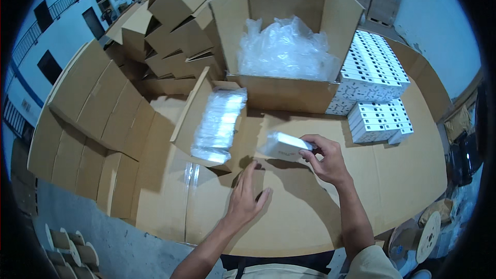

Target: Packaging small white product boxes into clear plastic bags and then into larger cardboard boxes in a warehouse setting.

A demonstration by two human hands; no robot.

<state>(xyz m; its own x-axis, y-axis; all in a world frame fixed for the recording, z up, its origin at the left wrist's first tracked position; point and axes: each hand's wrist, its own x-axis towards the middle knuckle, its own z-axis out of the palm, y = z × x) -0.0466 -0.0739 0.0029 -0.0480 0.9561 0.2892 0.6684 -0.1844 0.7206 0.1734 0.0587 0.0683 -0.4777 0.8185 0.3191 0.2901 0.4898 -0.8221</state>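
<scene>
Thumb and fingers of my right hand (328, 159) pinch one end of a small white box (289, 148), held above the cardboard-covered table. Clear plastic film seems to hang from the box's left end, which is blurred. My left hand (247, 196) is empty, its fingers apart, low over the table. Just beyond its fingertips stands a small open carton (188, 109). A row of plastic-wrapped packs (219, 124) fills that carton. Between the left fingertips and the white box there is a gap.
A large open carton (289, 93) of clear plastic bags (289, 46) stands behind. White boxes are stacked (369, 67) to its right, with a lower stack (380, 119) in front. Closed brown cartons (103, 108) line the left edge. Empty cartons (178, 36) pile up at the back left.
</scene>
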